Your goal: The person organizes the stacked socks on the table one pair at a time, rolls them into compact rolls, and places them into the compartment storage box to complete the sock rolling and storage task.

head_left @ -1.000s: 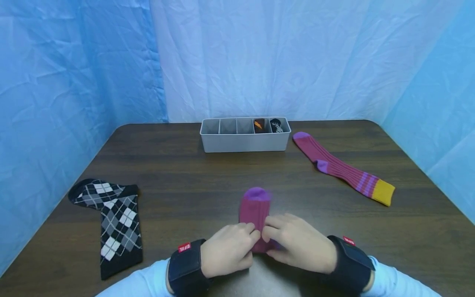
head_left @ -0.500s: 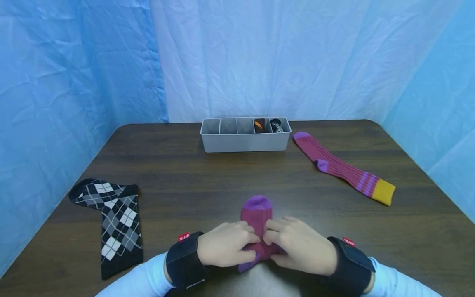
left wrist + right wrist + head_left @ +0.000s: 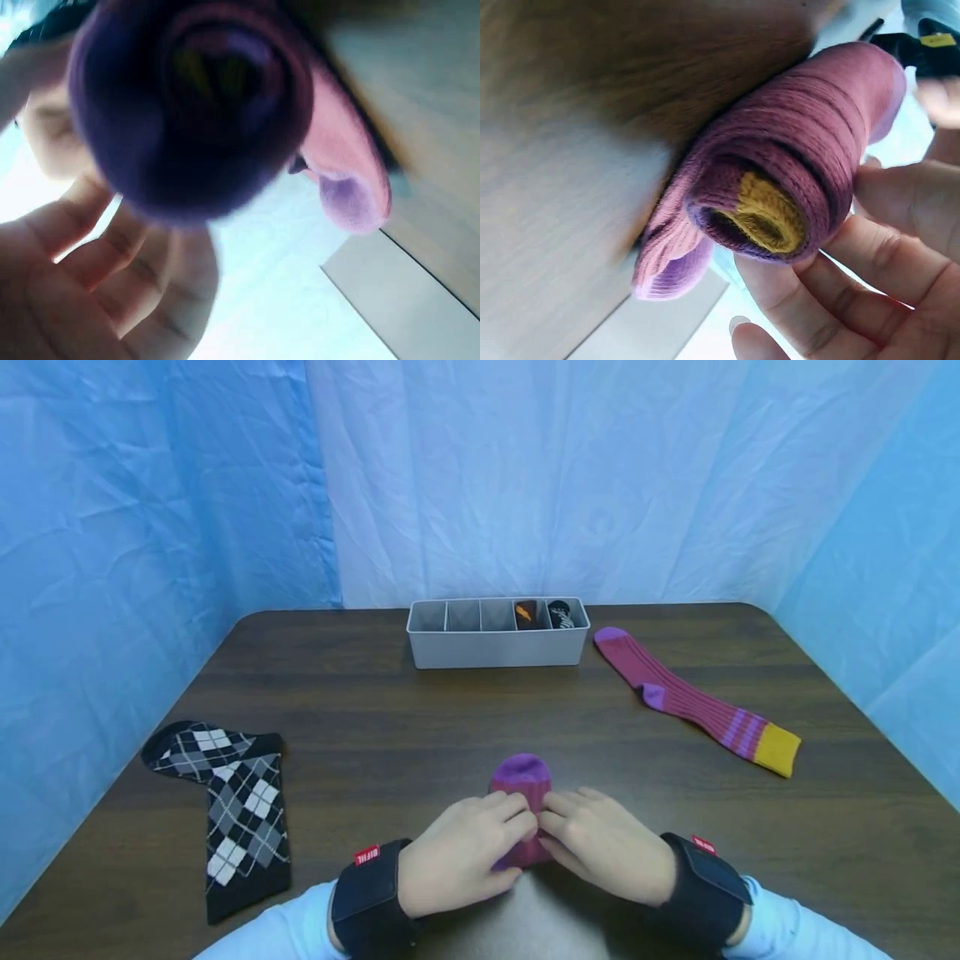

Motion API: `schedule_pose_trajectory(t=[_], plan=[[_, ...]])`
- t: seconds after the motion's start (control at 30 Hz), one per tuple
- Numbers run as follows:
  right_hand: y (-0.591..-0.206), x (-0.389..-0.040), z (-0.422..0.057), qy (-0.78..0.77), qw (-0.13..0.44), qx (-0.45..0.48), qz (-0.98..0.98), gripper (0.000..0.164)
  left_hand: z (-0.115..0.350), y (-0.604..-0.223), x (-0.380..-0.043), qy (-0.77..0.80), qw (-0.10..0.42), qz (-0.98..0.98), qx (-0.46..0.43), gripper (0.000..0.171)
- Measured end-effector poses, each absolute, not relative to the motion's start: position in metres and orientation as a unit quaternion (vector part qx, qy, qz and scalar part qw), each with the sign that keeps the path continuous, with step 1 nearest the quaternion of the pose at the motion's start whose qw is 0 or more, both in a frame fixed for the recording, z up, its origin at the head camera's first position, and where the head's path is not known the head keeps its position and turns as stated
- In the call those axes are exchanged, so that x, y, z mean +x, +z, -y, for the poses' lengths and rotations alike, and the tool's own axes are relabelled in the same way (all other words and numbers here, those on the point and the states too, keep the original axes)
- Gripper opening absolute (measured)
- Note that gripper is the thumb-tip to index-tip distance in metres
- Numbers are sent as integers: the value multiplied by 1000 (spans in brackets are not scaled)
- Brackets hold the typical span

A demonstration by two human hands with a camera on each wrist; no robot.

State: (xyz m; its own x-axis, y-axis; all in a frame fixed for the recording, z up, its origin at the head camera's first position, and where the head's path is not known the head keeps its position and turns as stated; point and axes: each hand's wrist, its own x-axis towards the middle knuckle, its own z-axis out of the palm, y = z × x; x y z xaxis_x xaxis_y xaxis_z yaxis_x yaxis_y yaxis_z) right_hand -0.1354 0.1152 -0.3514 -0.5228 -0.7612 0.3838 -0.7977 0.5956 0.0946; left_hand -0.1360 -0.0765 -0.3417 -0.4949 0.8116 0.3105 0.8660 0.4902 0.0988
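Observation:
A plum-coloured sock [image 3: 522, 770] with a purple toe lies in front of the person, its leg rolled up toward the foot. In the right wrist view the roll [image 3: 795, 127] shows its yellow cuff coiled at the centre, and the flat toe end reaches out beyond it. My left hand [image 3: 467, 852] holds the roll from the left, fingers bent over it. From the other side my right hand [image 3: 609, 845] grips it, fingertips close to those of the left. The left wrist view looks into the purple heel part [image 3: 187, 172] wound round the roll's end. The hands partly hide the roll in the head view.
A matching sock [image 3: 690, 702] with a yellow cuff lies flat at the right. At the left is a black-and-grey argyle sock [image 3: 243, 810]. A grey divided box [image 3: 495, 650] stands at the back, dark rolled items in its two right compartments. Blue sheeting [image 3: 480, 477] surrounds the table.
The sock has become shorter as it is rolled up, and its toe sits slightly nearer the person. The purple heel that stuck out at lower left is now wound in. Left fingers have moved forward over it.

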Motion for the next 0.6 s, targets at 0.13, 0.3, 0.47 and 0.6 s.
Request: schedule_pose_trajectory(t=[0.13, 0.3, 0.47, 0.6], plan=[[-353, -138, -114, 31, 225, 445, 866, 7, 75, -348, -134, -79, 113, 862, -488, 38], [-353, -140, -116, 40, 212, 441, 871, 11, 74, -352, -135, -71, 120, 869, -475, 31], [-344, -138, -118, 80, 168, 432, 882, 19, 74, -351, -138, -87, 106, 873, -468, 23], [-341, -134, -118, 90, 146, 443, 880, 26, 75, -349, -141, -113, 66, 876, -463, 19]])
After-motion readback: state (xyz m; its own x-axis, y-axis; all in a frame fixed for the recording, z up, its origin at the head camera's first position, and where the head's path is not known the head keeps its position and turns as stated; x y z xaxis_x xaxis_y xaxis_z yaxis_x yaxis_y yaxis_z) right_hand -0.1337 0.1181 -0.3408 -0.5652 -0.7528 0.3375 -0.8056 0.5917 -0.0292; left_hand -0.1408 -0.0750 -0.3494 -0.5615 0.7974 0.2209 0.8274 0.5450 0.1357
